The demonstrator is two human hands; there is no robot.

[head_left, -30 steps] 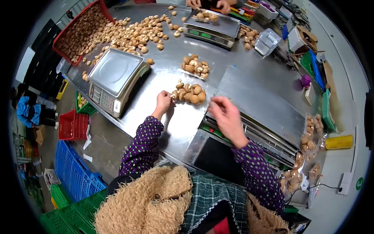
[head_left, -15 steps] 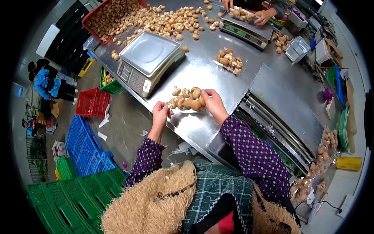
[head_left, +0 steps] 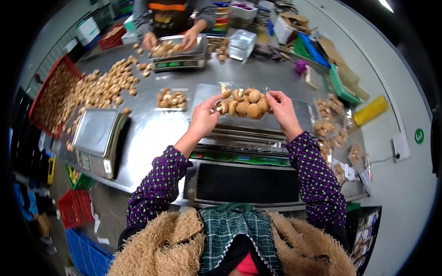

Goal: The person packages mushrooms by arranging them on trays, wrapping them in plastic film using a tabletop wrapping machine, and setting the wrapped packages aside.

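Observation:
A clear plastic tray of brown mushrooms [head_left: 248,106] is held between my two hands, over the metal wrapping machine [head_left: 244,138]. My left hand [head_left: 205,117] grips its left end, fingers closed on the edge. At the right end, my right hand [head_left: 282,110] pinches the tray with thumb and fingers. Another tray of mushrooms [head_left: 171,99] lies on the metal table to the left. Below the held tray, the machine's black plate [head_left: 247,183] faces me.
A scale [head_left: 95,133] stands at the left, near loose mushrooms [head_left: 108,85] and a red crate [head_left: 45,94]. Across the table, a co-worker's hands [head_left: 189,39] are at a second scale [head_left: 179,63]. Packed mushrooms [head_left: 326,126] and a yellow roll [head_left: 370,111] lie right.
Both hands have carried the mushroom tray from the table area beside the machine to over the machine. The view has turned right, and the co-worker's upper body now shows.

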